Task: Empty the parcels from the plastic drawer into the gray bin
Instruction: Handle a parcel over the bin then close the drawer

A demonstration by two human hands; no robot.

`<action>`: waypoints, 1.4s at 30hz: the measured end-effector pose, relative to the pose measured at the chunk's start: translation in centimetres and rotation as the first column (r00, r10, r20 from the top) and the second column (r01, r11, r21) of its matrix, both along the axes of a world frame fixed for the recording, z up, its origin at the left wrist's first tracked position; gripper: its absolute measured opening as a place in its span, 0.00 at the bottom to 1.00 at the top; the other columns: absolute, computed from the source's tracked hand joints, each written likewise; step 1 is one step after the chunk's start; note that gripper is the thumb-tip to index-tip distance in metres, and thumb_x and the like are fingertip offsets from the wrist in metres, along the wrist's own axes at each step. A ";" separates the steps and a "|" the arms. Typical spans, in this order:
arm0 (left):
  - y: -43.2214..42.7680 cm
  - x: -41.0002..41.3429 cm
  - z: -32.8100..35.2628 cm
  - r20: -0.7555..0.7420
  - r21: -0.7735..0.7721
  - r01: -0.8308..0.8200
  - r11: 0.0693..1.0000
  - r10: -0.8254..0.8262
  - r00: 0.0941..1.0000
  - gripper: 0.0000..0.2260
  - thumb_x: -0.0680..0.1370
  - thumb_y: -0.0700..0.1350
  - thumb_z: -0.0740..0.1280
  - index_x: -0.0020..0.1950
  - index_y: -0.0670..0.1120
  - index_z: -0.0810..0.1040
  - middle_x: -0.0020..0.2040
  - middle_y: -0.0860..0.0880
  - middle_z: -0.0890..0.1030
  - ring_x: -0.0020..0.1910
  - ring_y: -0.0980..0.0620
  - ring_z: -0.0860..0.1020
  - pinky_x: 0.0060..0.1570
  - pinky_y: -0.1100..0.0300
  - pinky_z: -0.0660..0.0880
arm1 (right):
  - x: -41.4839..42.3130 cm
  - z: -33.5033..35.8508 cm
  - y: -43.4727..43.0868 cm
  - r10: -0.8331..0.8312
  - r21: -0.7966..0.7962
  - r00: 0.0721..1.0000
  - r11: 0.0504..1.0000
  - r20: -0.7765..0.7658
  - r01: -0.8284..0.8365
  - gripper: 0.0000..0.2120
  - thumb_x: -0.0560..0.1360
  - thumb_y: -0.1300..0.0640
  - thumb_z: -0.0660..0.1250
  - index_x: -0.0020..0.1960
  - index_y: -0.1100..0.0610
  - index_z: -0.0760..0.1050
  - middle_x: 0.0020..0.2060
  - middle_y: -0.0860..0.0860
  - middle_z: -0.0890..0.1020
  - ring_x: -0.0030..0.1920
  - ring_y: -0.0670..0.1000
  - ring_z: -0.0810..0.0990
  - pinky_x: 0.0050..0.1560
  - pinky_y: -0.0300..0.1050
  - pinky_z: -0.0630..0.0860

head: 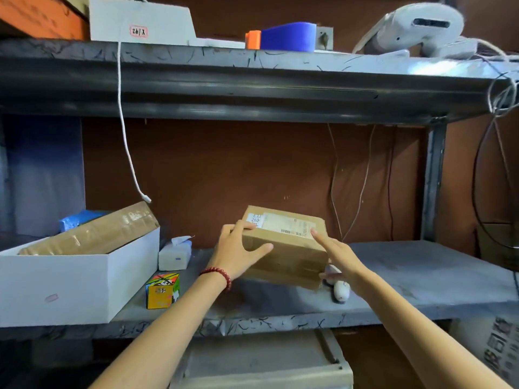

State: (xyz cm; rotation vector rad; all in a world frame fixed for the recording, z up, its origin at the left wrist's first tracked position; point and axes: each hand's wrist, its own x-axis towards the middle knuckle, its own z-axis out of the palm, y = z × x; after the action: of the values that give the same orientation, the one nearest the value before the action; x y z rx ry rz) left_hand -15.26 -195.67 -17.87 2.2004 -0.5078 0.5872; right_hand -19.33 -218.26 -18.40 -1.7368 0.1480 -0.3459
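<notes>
Got the cardboard parcel (285, 245) mid-frame between both hands, tilted just over the gray shelf (407, 279). Left grip (238, 252) wraps its left edge, fingers spread. Right grip (338, 262) presses the right side, index finger stretched out on top.

Two hands (238, 248) on one cardboard parcel (286, 245) — one white box (70, 279), one tissue pack (174, 255).
</notes>
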 end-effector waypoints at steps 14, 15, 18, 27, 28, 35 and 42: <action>-0.4 -3.3 0.0 0.045 -0.083 0.302 0.950 -0.299 0.953 0.50 0.58 0.55 0.81 0.71 0.65 0.53 0.70 0.50 0.69 0.68 0.52 0.69 0.68 0.49 0.67 | -6.2 2.0 -4.7 0.114 0.012 0.947 0.992 0.300 -0.124 0.16 0.70 0.33 0.65 0.54 0.38 0.73 0.59 0.45 0.76 0.61 0.51 0.77 0.59 0.60 0.77; -0.5 -3.5 0.2 0.041 -0.072 0.314 0.947 -0.312 0.949 0.52 0.58 0.55 0.81 0.72 0.65 0.52 0.71 0.49 0.67 0.69 0.52 0.67 0.69 0.48 0.65 | -6.4 2.1 -5.1 0.115 0.019 0.955 0.992 0.272 -0.125 0.19 0.69 0.32 0.64 0.57 0.39 0.72 0.60 0.46 0.76 0.61 0.52 0.77 0.59 0.61 0.77; -0.7 -3.9 0.9 0.042 -0.032 0.330 0.944 -0.328 0.944 0.55 0.57 0.54 0.81 0.73 0.64 0.48 0.74 0.49 0.65 0.71 0.52 0.65 0.71 0.47 0.63 | -6.7 2.3 -5.9 0.114 0.035 0.986 0.992 0.125 -0.119 0.37 0.64 0.25 0.62 0.69 0.40 0.65 0.66 0.45 0.72 0.64 0.52 0.74 0.62 0.59 0.73; -1.8 -4.6 1.8 0.021 0.025 0.252 0.967 -0.253 0.967 0.41 0.63 0.59 0.76 0.63 0.58 0.50 0.71 0.47 0.67 0.69 0.50 0.67 0.66 0.55 0.63 | -7.2 2.2 -6.9 0.150 0.095 0.989 0.984 -0.001 -0.149 0.38 0.62 0.23 0.60 0.67 0.39 0.69 0.63 0.49 0.77 0.60 0.54 0.77 0.55 0.54 0.77; -1.9 -4.6 1.9 0.032 0.005 0.221 0.975 -0.221 0.975 0.37 0.65 0.61 0.75 0.61 0.57 0.51 0.70 0.48 0.68 0.68 0.49 0.68 0.64 0.57 0.64 | -7.4 2.2 -6.8 0.155 0.062 0.988 0.986 -0.003 -0.154 0.37 0.62 0.23 0.61 0.67 0.39 0.69 0.63 0.49 0.78 0.59 0.54 0.78 0.57 0.54 0.75; -2.7 -4.5 3.9 0.037 -0.145 0.065 0.987 -0.061 0.997 0.21 0.75 0.64 0.62 0.53 0.47 0.65 0.46 0.52 0.78 0.42 0.54 0.76 0.36 0.66 0.67 | -7.0 1.9 -6.4 0.163 -0.049 0.980 0.986 0.113 -0.159 0.36 0.65 0.26 0.64 0.69 0.37 0.60 0.68 0.39 0.68 0.66 0.48 0.70 0.68 0.62 0.63; -2.5 -3.7 3.9 -0.015 -0.263 0.177 0.948 -0.188 0.982 0.22 0.77 0.65 0.54 0.56 0.48 0.68 0.47 0.59 0.76 0.48 0.55 0.73 0.48 0.57 0.63 | -6.7 1.3 -6.7 0.123 0.067 0.960 0.987 0.250 -0.144 0.31 0.65 0.29 0.65 0.63 0.42 0.67 0.63 0.46 0.75 0.57 0.50 0.81 0.50 0.47 0.77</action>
State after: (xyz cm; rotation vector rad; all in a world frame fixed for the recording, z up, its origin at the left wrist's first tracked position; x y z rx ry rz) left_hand -18.95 -198.17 -14.02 1.8886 -0.5721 0.4799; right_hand -26.01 -224.96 -17.08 -1.5960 -0.1317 -0.4448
